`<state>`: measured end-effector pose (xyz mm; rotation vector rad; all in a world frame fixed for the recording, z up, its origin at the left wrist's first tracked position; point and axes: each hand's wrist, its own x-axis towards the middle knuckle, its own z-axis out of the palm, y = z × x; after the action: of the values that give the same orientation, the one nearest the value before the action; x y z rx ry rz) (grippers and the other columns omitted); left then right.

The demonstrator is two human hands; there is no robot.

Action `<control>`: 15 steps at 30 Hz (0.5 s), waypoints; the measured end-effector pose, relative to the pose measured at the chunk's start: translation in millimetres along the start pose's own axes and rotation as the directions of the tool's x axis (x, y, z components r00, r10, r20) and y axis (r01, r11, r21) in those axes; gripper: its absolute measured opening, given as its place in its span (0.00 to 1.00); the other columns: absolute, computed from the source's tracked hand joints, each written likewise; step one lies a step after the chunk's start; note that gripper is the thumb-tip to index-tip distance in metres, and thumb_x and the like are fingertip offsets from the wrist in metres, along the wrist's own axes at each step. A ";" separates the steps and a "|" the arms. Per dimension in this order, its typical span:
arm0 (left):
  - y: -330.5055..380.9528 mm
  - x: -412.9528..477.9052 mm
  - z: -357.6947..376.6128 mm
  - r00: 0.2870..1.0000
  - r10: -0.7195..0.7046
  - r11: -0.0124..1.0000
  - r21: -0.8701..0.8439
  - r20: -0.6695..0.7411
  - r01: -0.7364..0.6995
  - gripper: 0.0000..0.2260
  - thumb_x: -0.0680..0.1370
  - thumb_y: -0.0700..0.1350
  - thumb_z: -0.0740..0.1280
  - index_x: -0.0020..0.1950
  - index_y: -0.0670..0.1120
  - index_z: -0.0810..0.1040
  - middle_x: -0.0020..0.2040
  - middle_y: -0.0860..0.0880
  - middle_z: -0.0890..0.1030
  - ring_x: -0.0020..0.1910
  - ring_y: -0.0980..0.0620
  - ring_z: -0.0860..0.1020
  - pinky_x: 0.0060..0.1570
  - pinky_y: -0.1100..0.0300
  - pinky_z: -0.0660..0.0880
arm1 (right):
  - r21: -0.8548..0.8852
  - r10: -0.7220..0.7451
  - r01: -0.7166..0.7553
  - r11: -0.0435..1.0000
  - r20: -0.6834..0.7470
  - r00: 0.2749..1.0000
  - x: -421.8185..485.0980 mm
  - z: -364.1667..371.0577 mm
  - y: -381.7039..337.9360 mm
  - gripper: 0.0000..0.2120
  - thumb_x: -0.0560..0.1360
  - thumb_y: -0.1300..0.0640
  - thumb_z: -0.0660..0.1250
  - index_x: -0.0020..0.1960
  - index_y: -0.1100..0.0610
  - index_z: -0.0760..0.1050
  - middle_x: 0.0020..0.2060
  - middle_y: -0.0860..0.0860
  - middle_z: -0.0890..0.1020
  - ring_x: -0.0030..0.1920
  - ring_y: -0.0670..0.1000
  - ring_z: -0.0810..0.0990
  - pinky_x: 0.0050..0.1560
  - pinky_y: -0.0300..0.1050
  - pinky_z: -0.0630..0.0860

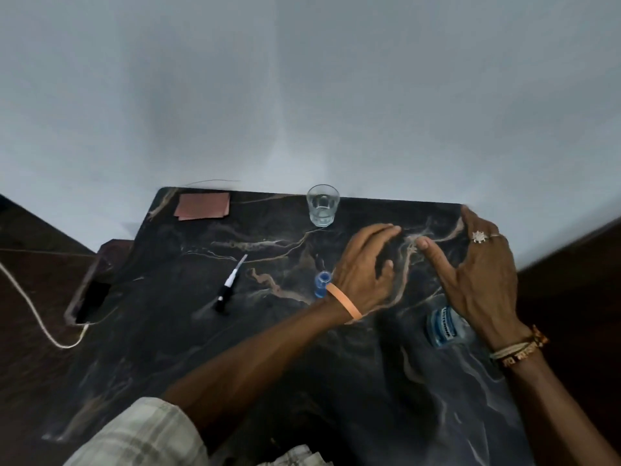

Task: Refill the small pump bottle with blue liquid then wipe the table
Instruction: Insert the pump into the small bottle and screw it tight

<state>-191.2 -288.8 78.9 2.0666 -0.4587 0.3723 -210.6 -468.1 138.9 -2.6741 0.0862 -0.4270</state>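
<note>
Spreading over the table [168, 348], the left hand [364, 264] and right hand [480, 264] hold nothing, fingers relaxed and extended. The small pump bottle [322, 284] stands uncapped just beside the left wrist, with blue liquid inside. Its pump head [228, 285] lies well apart to the left. The refill step appears unfinished. The next move likely calls for gripping the large blue bottle [443, 327] beneath the right wrist, or refitting the pump head.

Clear drinking glass [323, 205] stood upright; pale grey wall [302, 95] rose at its 12 o'clock. Dark phone [90, 299] lay at the glass's 8 o'clock on a brown stand [109, 252]. White cable [30, 311] met the phone's near end and ran toward 10 o'clock.
</note>
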 end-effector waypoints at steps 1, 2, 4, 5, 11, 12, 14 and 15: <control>-7.1 2.5 -13.2 0.999 -0.023 1.000 0.006 -0.035 0.023 0.22 0.74 0.38 0.66 0.68 0.45 0.71 0.66 0.48 0.72 0.65 0.52 0.70 0.60 0.49 0.74 | 0.046 -0.031 0.031 0.998 -0.002 1.000 5.3 6.8 -11.8 0.38 0.74 0.32 0.63 0.74 0.58 0.65 0.67 0.60 0.74 0.67 0.61 0.71 0.66 0.58 0.72; -14.7 4.4 -27.2 0.997 -0.040 0.999 0.019 -0.068 0.042 0.20 0.75 0.38 0.66 0.68 0.45 0.72 0.65 0.47 0.72 0.65 0.51 0.71 0.59 0.49 0.74 | 0.088 -0.073 0.073 0.993 -0.004 0.997 9.9 14.6 -24.1 0.37 0.75 0.34 0.64 0.73 0.59 0.67 0.67 0.60 0.74 0.67 0.60 0.72 0.66 0.57 0.72; -30.7 5.9 -55.8 0.988 -0.080 0.996 0.039 -0.131 0.085 0.19 0.76 0.38 0.66 0.67 0.44 0.73 0.65 0.46 0.73 0.64 0.50 0.72 0.59 0.49 0.75 | 0.147 -0.142 0.137 0.980 0.020 0.990 17.7 30.7 -48.2 0.33 0.76 0.37 0.65 0.72 0.59 0.68 0.66 0.59 0.75 0.66 0.59 0.73 0.66 0.54 0.71; -41.6 4.7 -71.9 0.980 -0.109 0.992 0.051 -0.165 0.119 0.18 0.76 0.37 0.66 0.66 0.43 0.74 0.64 0.46 0.73 0.63 0.50 0.72 0.58 0.49 0.76 | 0.165 -0.169 0.159 0.973 0.052 0.984 20.8 40.5 -62.6 0.32 0.77 0.37 0.65 0.72 0.58 0.68 0.67 0.58 0.75 0.67 0.58 0.73 0.67 0.53 0.71; -124.8 -30.2 -170.2 0.911 -0.320 0.922 0.136 -0.260 0.363 0.15 0.77 0.37 0.65 0.64 0.44 0.75 0.61 0.45 0.74 0.59 0.49 0.75 0.59 0.50 0.76 | 0.261 -0.287 0.217 0.941 0.268 0.920 17.2 115.4 -152.5 0.25 0.81 0.40 0.60 0.71 0.54 0.70 0.66 0.54 0.75 0.65 0.53 0.74 0.63 0.48 0.72; -140.2 -37.7 -184.2 0.885 -0.377 0.893 0.145 -0.273 0.426 0.15 0.77 0.36 0.65 0.63 0.44 0.75 0.60 0.45 0.76 0.58 0.48 0.76 0.59 0.50 0.76 | 0.283 -0.301 0.212 0.935 0.318 0.899 13.7 131.5 -167.5 0.24 0.81 0.42 0.60 0.71 0.54 0.70 0.66 0.54 0.76 0.64 0.52 0.75 0.63 0.48 0.72; -167.2 -51.9 -206.4 0.829 -0.487 0.825 0.165 -0.276 0.540 0.14 0.76 0.36 0.66 0.61 0.44 0.77 0.57 0.45 0.78 0.56 0.48 0.78 0.59 0.55 0.75 | 0.320 -0.309 0.182 0.930 0.412 0.857 6.7 162.4 -192.5 0.20 0.82 0.47 0.62 0.71 0.54 0.71 0.65 0.53 0.77 0.63 0.52 0.76 0.64 0.48 0.72; -179.5 -59.0 -216.4 0.804 -0.532 0.795 0.171 -0.266 0.583 0.13 0.76 0.36 0.66 0.60 0.45 0.77 0.56 0.45 0.80 0.55 0.49 0.79 0.58 0.58 0.74 | 0.330 -0.305 0.159 0.930 0.453 0.838 3.1 177.9 -204.6 0.19 0.81 0.50 0.63 0.70 0.54 0.72 0.64 0.53 0.77 0.63 0.52 0.76 0.65 0.48 0.72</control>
<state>-177.3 -6.5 27.2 2.2548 0.3555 0.2835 -153.8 -211.3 73.1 -2.4269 -0.4329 0.1870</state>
